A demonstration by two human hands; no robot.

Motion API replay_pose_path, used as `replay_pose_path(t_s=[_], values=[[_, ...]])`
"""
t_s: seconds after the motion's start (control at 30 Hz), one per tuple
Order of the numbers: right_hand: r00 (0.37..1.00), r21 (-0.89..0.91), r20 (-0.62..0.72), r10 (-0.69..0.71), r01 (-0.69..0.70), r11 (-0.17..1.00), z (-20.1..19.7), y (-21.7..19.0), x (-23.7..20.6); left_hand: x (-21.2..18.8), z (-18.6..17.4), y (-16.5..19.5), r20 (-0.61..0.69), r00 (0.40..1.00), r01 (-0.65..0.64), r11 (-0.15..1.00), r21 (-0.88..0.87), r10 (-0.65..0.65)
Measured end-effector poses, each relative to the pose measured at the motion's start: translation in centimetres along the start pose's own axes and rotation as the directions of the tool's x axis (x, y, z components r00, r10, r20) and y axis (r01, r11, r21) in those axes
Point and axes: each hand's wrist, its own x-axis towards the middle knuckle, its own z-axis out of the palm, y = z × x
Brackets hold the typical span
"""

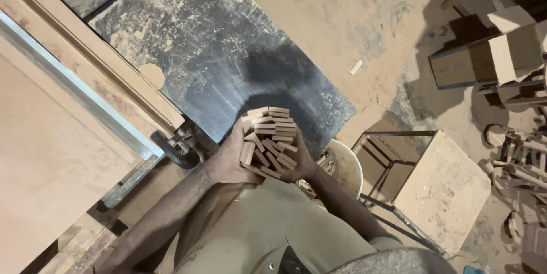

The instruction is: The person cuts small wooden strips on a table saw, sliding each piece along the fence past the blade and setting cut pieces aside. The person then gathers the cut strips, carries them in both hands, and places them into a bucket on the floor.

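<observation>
Dark, sawdust-strewn tabletop [216,52], pale aluminium rail [80,89] along its left side, metal-framed stool [439,185] to its lower right, cardboard boxes [484,60] far right of it, sawdust-covered floor [353,12] beyond it

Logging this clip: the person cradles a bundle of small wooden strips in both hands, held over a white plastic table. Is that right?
Not quite. The head view shows both hands, left and right, cradling the bundle of small wooden strips, but the table beneath is dark metal dusted with sawdust, not white plastic.
</observation>
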Motion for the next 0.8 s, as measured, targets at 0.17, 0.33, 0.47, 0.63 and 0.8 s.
replay_pose_path(t_s=[0.17, 0.33, 0.47, 0.63, 0.8], values=[[0.981, -0.109, -0.123, -0.146, 0.133, 0.985, 1.0, 0.6, 0.5, 0.2, -0.1, 1.1, -0.095, 0.986, -0.136, 0.991, -0.007, 0.135], [0.980, 0.233, -0.109, -0.165, 0.187, 0.954, 1.6, 0.4, 0.5, -0.9, 0.4, 0.2, -0.210, 0.977, 0.035, 0.998, 0.053, -0.023], [0.987, 0.467, -0.150, 0.055, 0.022, 0.884, 1.5, 1.0, 0.0, -1.7, 0.5, -1.4, -0.179, 0.984, 0.002, 0.987, 0.161, 0.028], [0.919, 0.936, 0.332, 0.213, -0.294, -0.191, 0.8, 3.2, -1.0, -3.1, -0.1, -3.5, -0.144, 0.988, -0.053, 0.997, 0.059, 0.061], [0.924, 0.914, 0.381, 0.035, -0.371, -0.167, 0.3, 4.7, -1.1, -3.7, -0.6, -5.6, -0.170, 0.985, -0.002, 0.976, -0.218, -0.036]])
